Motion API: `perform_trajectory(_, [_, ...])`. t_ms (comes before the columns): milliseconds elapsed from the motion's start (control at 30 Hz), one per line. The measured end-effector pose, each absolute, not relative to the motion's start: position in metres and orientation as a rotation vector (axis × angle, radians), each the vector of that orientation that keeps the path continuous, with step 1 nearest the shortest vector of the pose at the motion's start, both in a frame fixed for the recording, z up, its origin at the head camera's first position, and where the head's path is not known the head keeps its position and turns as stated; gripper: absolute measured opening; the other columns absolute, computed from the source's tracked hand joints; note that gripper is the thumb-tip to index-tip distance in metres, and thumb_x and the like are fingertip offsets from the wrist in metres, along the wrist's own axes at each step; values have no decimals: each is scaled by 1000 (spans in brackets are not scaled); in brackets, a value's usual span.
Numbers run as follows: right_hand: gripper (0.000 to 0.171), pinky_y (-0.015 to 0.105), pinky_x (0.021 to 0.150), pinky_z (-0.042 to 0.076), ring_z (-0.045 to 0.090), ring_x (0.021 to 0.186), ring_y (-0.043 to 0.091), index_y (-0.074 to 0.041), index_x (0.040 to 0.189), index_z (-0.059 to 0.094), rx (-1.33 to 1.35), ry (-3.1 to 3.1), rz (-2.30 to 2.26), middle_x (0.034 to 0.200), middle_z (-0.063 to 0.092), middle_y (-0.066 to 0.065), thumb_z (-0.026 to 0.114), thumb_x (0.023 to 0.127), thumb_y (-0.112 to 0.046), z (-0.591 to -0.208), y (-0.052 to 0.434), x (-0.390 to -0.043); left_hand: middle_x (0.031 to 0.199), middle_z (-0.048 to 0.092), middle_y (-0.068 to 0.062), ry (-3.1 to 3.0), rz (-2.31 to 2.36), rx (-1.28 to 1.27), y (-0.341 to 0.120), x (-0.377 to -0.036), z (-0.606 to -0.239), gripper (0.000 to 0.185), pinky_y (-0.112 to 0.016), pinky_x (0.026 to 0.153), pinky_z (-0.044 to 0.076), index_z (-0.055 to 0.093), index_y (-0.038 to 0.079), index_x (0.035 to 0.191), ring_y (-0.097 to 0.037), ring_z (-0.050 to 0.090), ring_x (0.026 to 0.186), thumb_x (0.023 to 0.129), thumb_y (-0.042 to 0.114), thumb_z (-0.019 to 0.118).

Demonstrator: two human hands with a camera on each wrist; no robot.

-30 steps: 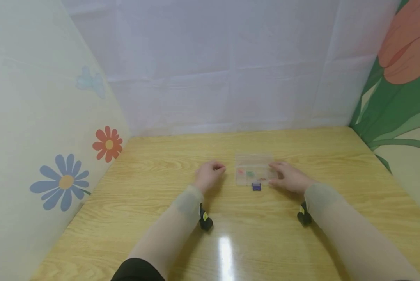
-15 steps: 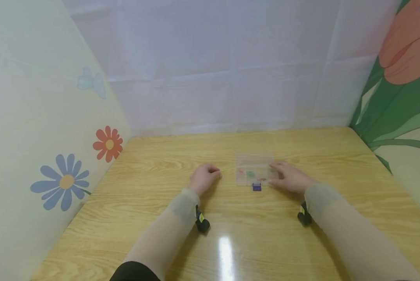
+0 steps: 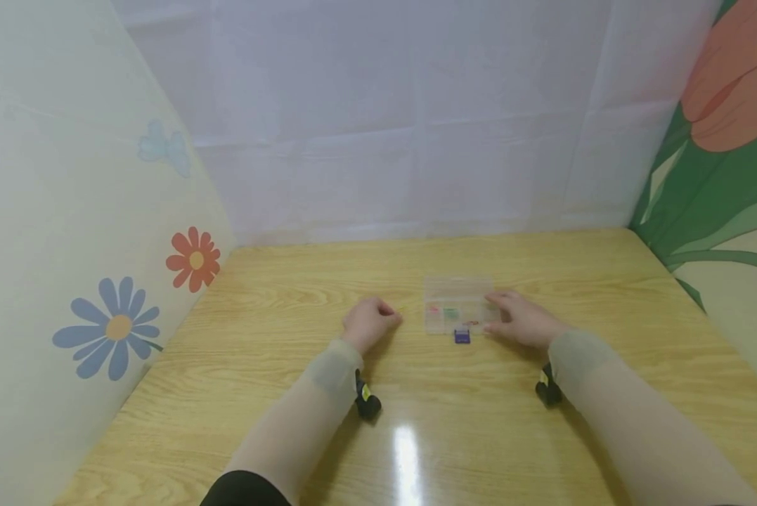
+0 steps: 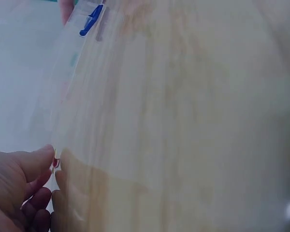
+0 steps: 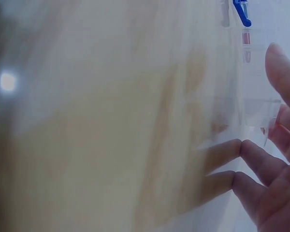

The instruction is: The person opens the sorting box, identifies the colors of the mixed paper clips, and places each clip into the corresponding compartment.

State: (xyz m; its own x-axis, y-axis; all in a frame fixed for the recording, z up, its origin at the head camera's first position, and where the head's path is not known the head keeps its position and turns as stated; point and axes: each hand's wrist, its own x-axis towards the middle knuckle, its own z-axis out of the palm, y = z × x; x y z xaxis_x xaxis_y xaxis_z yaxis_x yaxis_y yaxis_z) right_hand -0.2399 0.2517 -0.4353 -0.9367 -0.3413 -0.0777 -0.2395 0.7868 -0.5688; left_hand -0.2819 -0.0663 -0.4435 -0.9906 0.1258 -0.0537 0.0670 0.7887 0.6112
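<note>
Two bare hands low over the surface, forearms reaching forward in pale sheer sleeves.

Left hand [image 3: 370, 322] curled loosely, knuckles up, thumb and forefinger tips pinched together on something tiny and reddish (seen only in the left wrist view, too small to name). Right hand [image 3: 522, 320] flatter, palm down, fingers [image 5: 261, 162] extended and slightly spread, fingertips touching down, thumb raised apart. Small black wrist-worn camera [image 3: 367, 403] strapped under the left wrist, another [image 3: 547, 388] under the right. Both forearms angled inward.
</note>
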Motion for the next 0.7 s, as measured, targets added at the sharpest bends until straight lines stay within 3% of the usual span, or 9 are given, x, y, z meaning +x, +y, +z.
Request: perform_trajectory(700, [74,64,106,20,27,135,49,-7,149,30,-440,2794,-864,153,22,25,62,92,-42,-433,250,-239,90,68,8,2871,961,149,-64,-282,-443,14,-48,96,29,71,21,89,-21,58,96,85,34,73])
